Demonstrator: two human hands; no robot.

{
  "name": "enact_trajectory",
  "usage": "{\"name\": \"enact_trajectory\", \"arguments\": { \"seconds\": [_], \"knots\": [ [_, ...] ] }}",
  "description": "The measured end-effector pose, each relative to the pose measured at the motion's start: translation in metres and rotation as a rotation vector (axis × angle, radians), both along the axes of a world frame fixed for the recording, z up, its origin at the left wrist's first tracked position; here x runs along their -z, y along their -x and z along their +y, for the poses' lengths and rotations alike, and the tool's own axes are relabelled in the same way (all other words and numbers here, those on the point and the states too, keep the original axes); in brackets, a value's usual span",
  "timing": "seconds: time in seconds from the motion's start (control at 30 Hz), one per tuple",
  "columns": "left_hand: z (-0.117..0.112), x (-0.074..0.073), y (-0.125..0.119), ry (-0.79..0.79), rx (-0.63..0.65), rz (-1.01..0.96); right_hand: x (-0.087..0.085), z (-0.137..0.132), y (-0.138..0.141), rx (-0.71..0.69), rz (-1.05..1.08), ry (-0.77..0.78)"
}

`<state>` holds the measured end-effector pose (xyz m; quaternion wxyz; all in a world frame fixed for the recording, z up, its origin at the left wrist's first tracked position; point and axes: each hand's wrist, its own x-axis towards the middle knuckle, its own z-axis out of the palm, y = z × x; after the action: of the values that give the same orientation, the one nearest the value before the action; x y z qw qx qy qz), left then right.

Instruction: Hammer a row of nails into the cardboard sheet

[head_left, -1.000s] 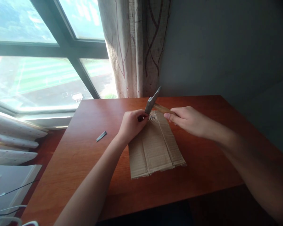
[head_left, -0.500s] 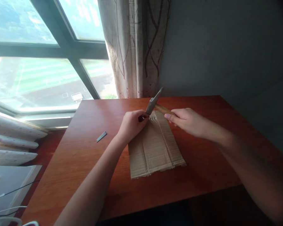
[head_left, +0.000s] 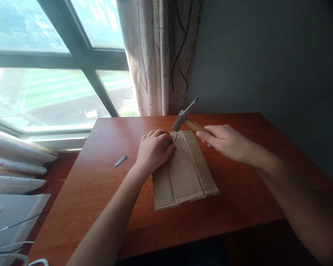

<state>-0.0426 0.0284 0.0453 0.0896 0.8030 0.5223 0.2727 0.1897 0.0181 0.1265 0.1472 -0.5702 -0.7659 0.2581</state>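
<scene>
My right hand (head_left: 220, 140) is wrapped round the wooden handle of a hammer (head_left: 180, 120). The metal head is raised a little above the far end of a piece of corrugated cardboard (head_left: 180, 177). Several small nails (head_left: 179, 138) stand in that far end, beside a pattern of dark dots. My left hand (head_left: 154, 149) rests over the cardboard's far left edge, palm down, fingers stretched and thumb apart, close beside the nails. A small bunch of loose nails (head_left: 120, 160) lies on the wood to the left of this hand.
The brown wooden table (head_left: 100, 195) carries all of this. Behind it hangs a patterned curtain (head_left: 147, 55), with a large window (head_left: 52, 92) at the left and a grey wall (head_left: 261, 59) at the right. White cables (head_left: 13, 244) show at the lower left.
My left hand has let go of a nail at the cardboard's far end and moved slightly left, its fingers opening out. The hammer has risen a little, up and to the right.
</scene>
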Motion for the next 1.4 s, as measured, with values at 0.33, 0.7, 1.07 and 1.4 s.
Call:
{"name": "enact_trajectory", "arguments": {
  "seconds": [0.33, 0.7, 1.07, 1.4],
  "knots": [
    [0.001, 0.000, 0.000, -0.001, -0.005, 0.003, 0.008, -0.001, 0.006, -0.025, 0.011, 0.031],
    [0.000, 0.001, 0.000, 0.008, 0.003, -0.021, 0.025, 0.000, 0.003, -0.011, 0.026, 0.064],
    [0.001, 0.002, 0.000, 0.014, 0.002, -0.034, 0.031, -0.004, -0.003, 0.040, 0.180, -0.085],
    [0.001, 0.005, 0.002, 0.012, 0.002, -0.030, 0.049, -0.007, -0.004, 0.346, 0.755, -0.205]
  ]
}}
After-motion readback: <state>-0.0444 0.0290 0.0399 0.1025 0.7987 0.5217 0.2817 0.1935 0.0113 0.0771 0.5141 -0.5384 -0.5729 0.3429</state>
